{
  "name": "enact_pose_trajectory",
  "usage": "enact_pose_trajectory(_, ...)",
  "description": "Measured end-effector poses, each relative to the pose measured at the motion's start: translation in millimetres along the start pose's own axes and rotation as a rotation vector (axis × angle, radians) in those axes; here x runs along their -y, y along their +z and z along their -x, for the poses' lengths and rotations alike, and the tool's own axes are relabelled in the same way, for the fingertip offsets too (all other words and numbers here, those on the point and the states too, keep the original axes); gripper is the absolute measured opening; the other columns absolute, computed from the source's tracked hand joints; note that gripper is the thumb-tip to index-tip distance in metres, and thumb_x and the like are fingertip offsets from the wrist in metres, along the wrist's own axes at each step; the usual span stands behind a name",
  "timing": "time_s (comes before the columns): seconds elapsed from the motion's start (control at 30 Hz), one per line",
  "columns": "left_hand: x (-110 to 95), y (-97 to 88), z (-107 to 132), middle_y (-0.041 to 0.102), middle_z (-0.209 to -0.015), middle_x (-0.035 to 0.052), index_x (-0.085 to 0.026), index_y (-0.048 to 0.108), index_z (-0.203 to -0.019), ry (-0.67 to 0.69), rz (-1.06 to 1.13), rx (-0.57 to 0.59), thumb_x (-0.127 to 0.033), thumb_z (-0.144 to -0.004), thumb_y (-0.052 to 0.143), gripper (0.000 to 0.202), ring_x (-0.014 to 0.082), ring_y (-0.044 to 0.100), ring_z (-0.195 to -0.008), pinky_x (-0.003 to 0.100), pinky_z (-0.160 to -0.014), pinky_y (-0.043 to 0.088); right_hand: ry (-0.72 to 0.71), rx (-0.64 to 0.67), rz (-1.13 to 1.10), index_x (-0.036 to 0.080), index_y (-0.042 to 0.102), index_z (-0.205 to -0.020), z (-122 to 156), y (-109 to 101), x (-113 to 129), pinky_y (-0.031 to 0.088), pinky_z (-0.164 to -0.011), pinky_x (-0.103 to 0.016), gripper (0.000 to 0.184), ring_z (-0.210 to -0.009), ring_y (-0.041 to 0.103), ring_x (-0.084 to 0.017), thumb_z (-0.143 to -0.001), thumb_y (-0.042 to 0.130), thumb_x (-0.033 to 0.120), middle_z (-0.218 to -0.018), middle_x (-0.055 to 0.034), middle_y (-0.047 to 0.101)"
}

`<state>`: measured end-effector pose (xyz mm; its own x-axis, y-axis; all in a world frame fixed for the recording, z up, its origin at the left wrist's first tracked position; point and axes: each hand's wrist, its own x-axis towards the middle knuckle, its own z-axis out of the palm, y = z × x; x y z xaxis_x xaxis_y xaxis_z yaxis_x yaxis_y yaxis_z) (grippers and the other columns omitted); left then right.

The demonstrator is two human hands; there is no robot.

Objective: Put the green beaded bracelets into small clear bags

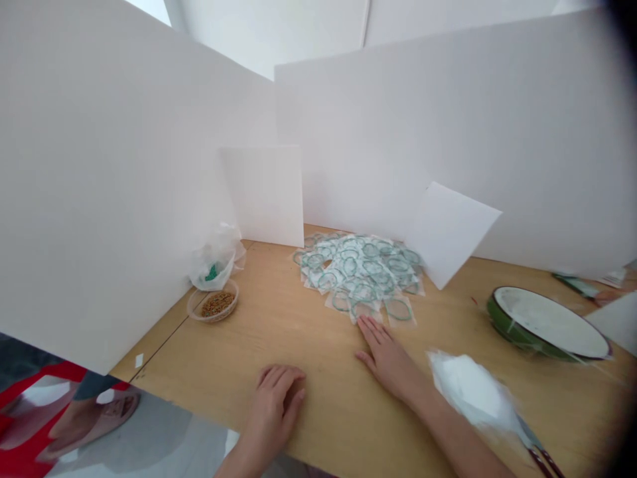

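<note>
A heap of clear plastic bags (pixel 359 273), each holding a thin green ring, perhaps a bangle, lies in the middle of the wooden table (pixel 318 372). My right hand (pixel 388 358) rests flat on the wood with fingers apart, its fingertips at the heap's near edge and holding nothing. Closer to the front edge, my left hand (pixel 275 410) rests on the table with its fingers curled and empty.
Left of the heap stand a small clear bowl of brown grains (pixel 213 302) and a plastic bag with green contents (pixel 216 262). A green enamel basin (pixel 547 323) lies at right, near a blurred white bag (pixel 470 392). White boards (pixel 448 232) stand behind.
</note>
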<state>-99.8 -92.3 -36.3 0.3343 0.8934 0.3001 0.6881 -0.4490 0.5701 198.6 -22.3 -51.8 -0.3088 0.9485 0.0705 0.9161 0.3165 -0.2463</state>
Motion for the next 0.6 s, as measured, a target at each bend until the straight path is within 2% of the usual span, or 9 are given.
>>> enact_pose_trajectory(0.13,-5.2,-6.1,-11.9,0.066,-0.114,0.0083,-0.023,0.058,-0.111,0.032,0.023,0.012,-0.021,-0.090,0.052,0.021,0.0226,0.060,-0.107,0.043,-0.094,0.049,-0.031,0.090,-0.052,0.020,0.027,-0.152,29.5,0.2,22.4,0.018,-0.120,-0.047,0.065,-0.145,0.024,-0.024,-0.094,0.044,0.044,-0.157,-0.0058,0.026)
enact_pose_trajectory(0.23,-15.4,-2.4,-28.2,0.055,-0.137,0.0086,-0.026,0.054,-0.126,0.118,0.020,0.111,-0.024,-0.090,0.055,0.036,0.0232,0.049,-0.127,0.044,-0.105,0.043,-0.154,0.141,-0.169,0.023,0.029,-0.152,59.2,-6.4,47.3,0.020,-0.119,-0.048,0.065,-0.144,0.027,-0.025,-0.093,0.048,0.045,-0.156,-0.0062,0.030)
enact_pose_trajectory(0.33,-25.4,9.8,-41.6,0.042,-0.150,0.0056,-0.030,0.039,-0.143,0.245,-0.019,0.292,-0.031,-0.088,0.060,0.059,0.0235,0.035,-0.140,0.048,-0.115,0.031,-0.278,0.162,-0.350,0.026,0.051,-0.139,61.3,-20.4,57.9,0.034,-0.113,-0.041,0.047,-0.133,0.045,-0.023,-0.096,0.047,0.043,-0.144,-0.0070,0.051)
enact_pose_trajectory(0.4,-28.2,18.7,-44.3,0.039,-0.153,0.0042,-0.030,0.031,-0.148,0.273,-0.057,0.384,-0.034,-0.086,0.063,0.070,0.0238,0.032,-0.142,0.051,-0.118,0.026,-0.195,0.075,-0.408,0.025,0.065,-0.121,42.5,-28.6,46.4,0.042,-0.106,-0.038,0.036,-0.120,0.056,-0.021,-0.099,0.041,0.038,-0.127,-0.0075,0.064)
enact_pose_trajectory(0.47,-27.5,24.8,-41.9,0.037,-0.154,0.0033,-0.030,0.029,-0.149,0.256,-0.093,0.409,-0.034,-0.085,0.065,0.074,0.0244,0.030,-0.143,0.053,-0.118,0.024,-0.024,-0.081,-0.316,0.019,0.065,-0.120,15.2,-31.2,22.7,0.043,-0.105,-0.042,0.039,-0.119,0.058,-0.023,-0.099,0.037,0.035,-0.124,-0.0114,0.066)
enact_pose_trajectory(0.53,-25.0,27.1,-37.0,0.034,-0.155,0.0022,-0.030,0.031,-0.148,0.233,-0.119,0.388,-0.032,-0.084,0.065,0.072,0.0247,0.029,-0.144,0.052,-0.118,0.024,0.043,-0.131,-0.170,0.011,0.050,-0.138,-8.2,-27.1,-2.3,0.032,-0.113,-0.047,0.049,-0.136,0.040,-0.027,-0.095,0.044,0.035,-0.145,-0.0154,0.047)
enact_pose_trajectory(0.6,-23.0,27.1,-32.7,0.034,-0.155,0.0017,-0.030,0.032,-0.148,0.208,-0.135,0.347,-0.031,-0.084,0.065,0.072,0.0240,0.030,-0.143,0.051,-0.118,0.026,0.041,-0.073,-0.080,0.011,0.036,-0.148,-16.4,-17.9,-17.0,0.024,-0.117,-0.048,0.060,-0.143,0.028,-0.026,-0.094,0.046,0.036,-0.154,-0.0132,0.034)
